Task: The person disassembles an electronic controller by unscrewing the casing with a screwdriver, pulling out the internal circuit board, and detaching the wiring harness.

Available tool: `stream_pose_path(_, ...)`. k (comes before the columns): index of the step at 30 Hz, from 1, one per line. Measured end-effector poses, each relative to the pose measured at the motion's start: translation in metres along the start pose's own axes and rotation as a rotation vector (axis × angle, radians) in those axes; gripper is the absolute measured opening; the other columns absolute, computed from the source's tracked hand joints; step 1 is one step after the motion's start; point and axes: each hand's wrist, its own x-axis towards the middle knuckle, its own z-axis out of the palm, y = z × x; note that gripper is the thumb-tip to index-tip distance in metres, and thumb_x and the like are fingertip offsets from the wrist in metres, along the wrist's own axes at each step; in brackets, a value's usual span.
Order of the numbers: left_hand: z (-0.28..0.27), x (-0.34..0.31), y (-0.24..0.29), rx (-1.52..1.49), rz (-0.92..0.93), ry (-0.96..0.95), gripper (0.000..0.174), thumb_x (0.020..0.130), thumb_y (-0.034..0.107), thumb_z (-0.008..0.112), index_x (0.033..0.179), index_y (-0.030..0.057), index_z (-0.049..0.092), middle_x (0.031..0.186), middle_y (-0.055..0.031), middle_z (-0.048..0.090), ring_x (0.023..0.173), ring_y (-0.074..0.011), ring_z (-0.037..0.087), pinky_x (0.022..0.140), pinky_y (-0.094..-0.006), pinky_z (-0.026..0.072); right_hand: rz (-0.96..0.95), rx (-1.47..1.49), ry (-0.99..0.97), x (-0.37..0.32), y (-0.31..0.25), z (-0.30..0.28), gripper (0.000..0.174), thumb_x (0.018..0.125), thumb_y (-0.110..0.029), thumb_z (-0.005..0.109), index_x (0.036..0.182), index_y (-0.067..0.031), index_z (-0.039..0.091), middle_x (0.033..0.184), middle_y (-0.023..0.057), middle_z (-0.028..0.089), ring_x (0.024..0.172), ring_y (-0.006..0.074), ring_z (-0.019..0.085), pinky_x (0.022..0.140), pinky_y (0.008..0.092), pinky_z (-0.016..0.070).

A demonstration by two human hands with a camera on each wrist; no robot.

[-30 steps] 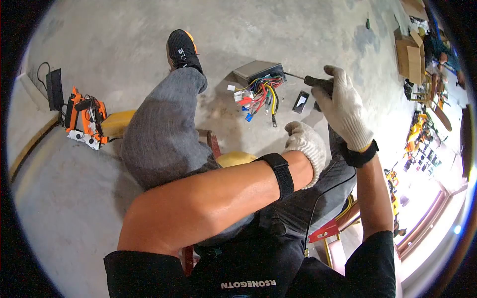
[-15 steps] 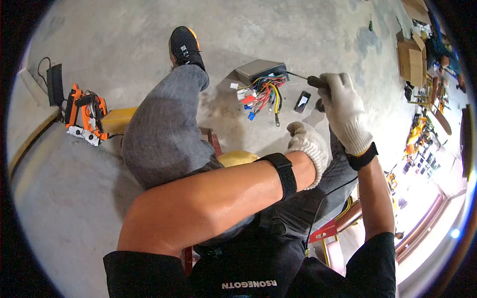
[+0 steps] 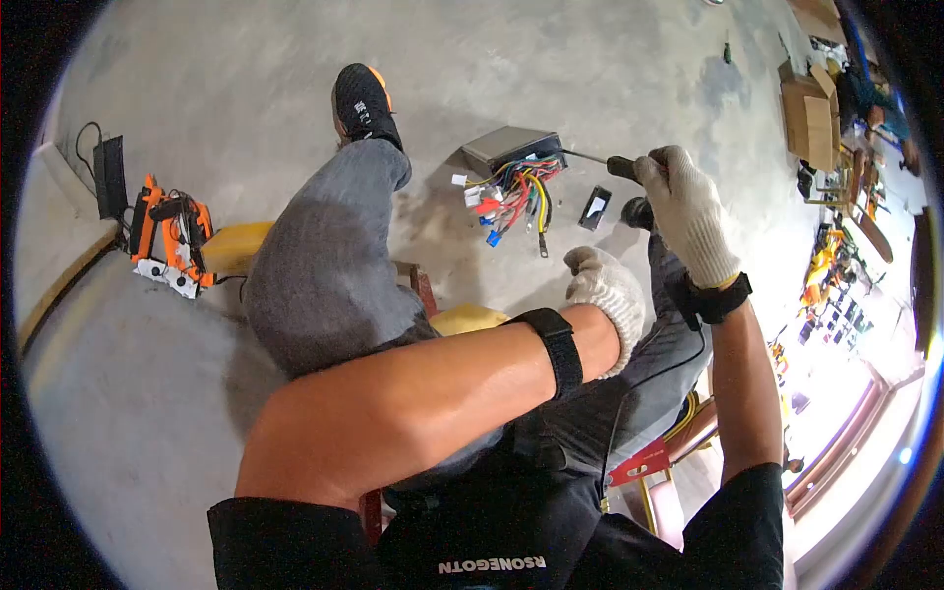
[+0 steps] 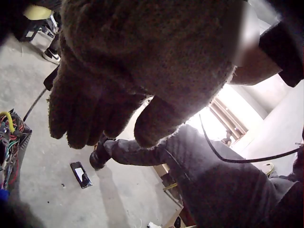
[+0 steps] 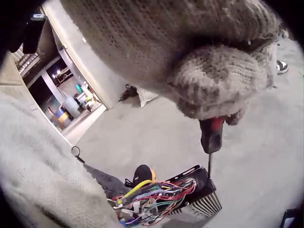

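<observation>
White knitted gloves cover both hands. My right hand (image 3: 688, 218) grips the dark handle of a screwdriver (image 5: 211, 135), red near the fingers. The screwdriver's shaft reaches the corner of a silver metal box (image 3: 511, 147), finned on one side in the right wrist view, which lies on the floor. Coloured wires (image 3: 516, 197) with white, red and blue connectors spill from its near end. My left hand (image 3: 602, 290) hangs over my lap, nearer to me than the box. Its fingers (image 4: 76, 118) are loosely bent in the left wrist view, holding nothing.
A small black plate with a white label (image 3: 595, 207) lies on the floor right of the wires. My legs spread to either side, one shoe (image 3: 364, 103) beyond the box. Orange equipment (image 3: 172, 236) stands at left. A cardboard box (image 3: 811, 113) and clutter line the right.
My right hand has turned and shifted its fingers around the screwdriver handle, while the shaft stays at the box's corner. The left hand has hardly moved.
</observation>
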Motion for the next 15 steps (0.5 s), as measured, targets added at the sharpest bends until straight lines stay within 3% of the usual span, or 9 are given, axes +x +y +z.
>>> stream_pose_path(1,0.001,0.001,0.000,-0.009,-0.012,0.002,0.034,0.093,0.025,0.071,0.124,0.0118,0.076,0.126,-0.0095,0.074,0.113,-0.0280,0.072,0.087,-0.0572,0.0530,0.073,0.015,-0.046,0.000,-0.003,-0.003,0.036,0.102,-0.030,0.064,0.123,-0.0007,0.061,0.109,0.0251,0.071,0.100,0.0417,0.070,0.082,0.0488,0.0556)
stream_pose_path(2,0.002,0.001,0.001,-0.008,-0.012,0.001,0.034,0.093,0.025,0.071,0.124,0.0118,0.076,0.126,-0.0095,0.074,0.113,-0.0280,0.072,0.087,-0.0572,0.0530,-0.145,0.005,0.037,-0.002,0.011,0.003,0.033,0.101,-0.026,0.065,0.124,-0.0031,0.063,0.107,0.0233,0.071,0.099,0.0410,0.070,0.083,0.0475,0.0560)
stream_pose_path(3,0.004,0.002,0.001,0.007,0.006,-0.007,0.034,0.093,0.025,0.071,0.124,0.0119,0.076,0.126,-0.0094,0.074,0.113,-0.0280,0.072,0.087,-0.0572,0.0531,-0.149,0.005,0.034,-0.003,0.015,0.005,0.033,0.101,-0.026,0.065,0.124,-0.0031,0.063,0.107,0.0233,0.071,0.099,0.0410,0.070,0.083,0.0475,0.0560)
stream_pose_path(5,0.006,0.000,0.000,0.009,0.018,-0.017,0.034,0.093,0.026,0.071,0.124,0.0119,0.076,0.126,-0.0092,0.074,0.113,-0.0280,0.072,0.087,-0.0571,0.0532,-0.538,-0.308,0.153,-0.004,0.015,0.009,0.032,0.100,-0.023,0.067,0.126,-0.0062,0.063,0.107,0.0222,0.070,0.099,0.0418,0.070,0.084,0.0471,0.0562)
stream_pose_path(7,0.004,0.000,0.000,0.008,-0.004,-0.014,0.035,0.092,0.026,0.071,0.124,0.0109,0.075,0.125,-0.0098,0.074,0.112,-0.0279,0.072,0.087,-0.0569,0.0531,-0.485,-0.258,0.097,-0.003,0.014,0.011,0.030,0.098,-0.020,0.068,0.125,-0.0077,0.064,0.106,0.0226,0.069,0.098,0.0439,0.069,0.084,0.0479,0.0558)
stream_pose_path(10,-0.001,-0.001,-0.001,-0.018,-0.015,-0.020,0.037,0.092,0.026,0.072,0.125,0.0104,0.075,0.124,-0.0104,0.074,0.112,-0.0277,0.072,0.087,-0.0569,0.0528,-0.211,-0.107,0.057,0.008,0.016,0.007,0.029,0.099,-0.021,0.068,0.123,-0.0070,0.064,0.104,0.0230,0.068,0.095,0.0443,0.068,0.082,0.0502,0.0547)
stream_pose_path(14,0.000,-0.001,0.000,-0.022,-0.008,-0.009,0.038,0.092,0.027,0.072,0.126,0.0095,0.075,0.123,-0.0110,0.074,0.111,-0.0280,0.072,0.087,-0.0568,0.0526,-0.200,-0.211,-0.015,0.005,0.002,0.001,0.028,0.099,-0.022,0.067,0.122,-0.0075,0.065,0.103,0.0219,0.069,0.094,0.0430,0.068,0.081,0.0499,0.0546)
stream_pose_path(15,-0.001,-0.001,0.001,-0.007,-0.009,-0.020,0.039,0.091,0.027,0.072,0.126,0.0096,0.075,0.123,-0.0112,0.074,0.111,-0.0282,0.072,0.087,-0.0566,0.0525,-0.352,-0.312,0.029,0.003,0.006,0.005,0.027,0.098,-0.022,0.066,0.121,-0.0078,0.065,0.101,0.0216,0.069,0.094,0.0423,0.069,0.080,0.0496,0.0546)
